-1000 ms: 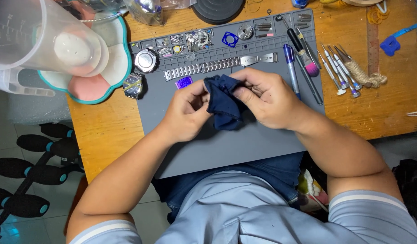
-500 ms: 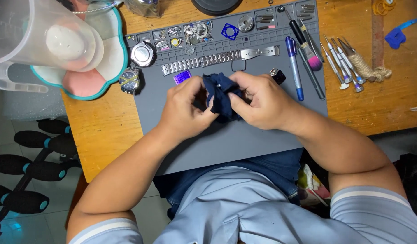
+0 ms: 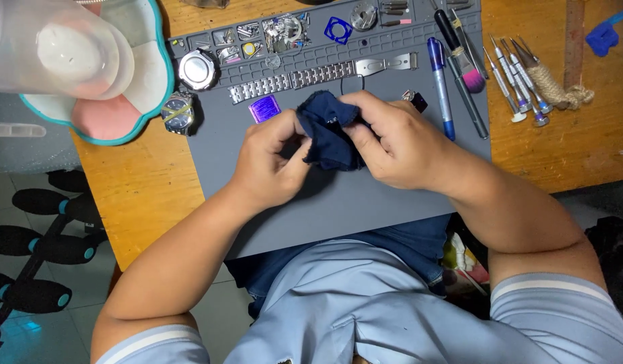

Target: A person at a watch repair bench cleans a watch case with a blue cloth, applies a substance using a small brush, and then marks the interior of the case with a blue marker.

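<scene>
Both hands pinch a crumpled dark blue cloth (image 3: 329, 129) above the middle of the grey mat (image 3: 338, 202): the left hand (image 3: 267, 165) grips its left side, and the right hand (image 3: 392, 138) closes over its right side. Toward the mat's far edge lie a metal watch bracelet (image 3: 321, 75), a purple square piece (image 3: 264, 108) and a blue pen (image 3: 441, 87). A watch case (image 3: 198, 69) sits near the far left corner.

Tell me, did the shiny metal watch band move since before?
No. The metal watch band lies in the same spot on the grey mat, just below the row of little compartments; only the camera shifted.
</scene>
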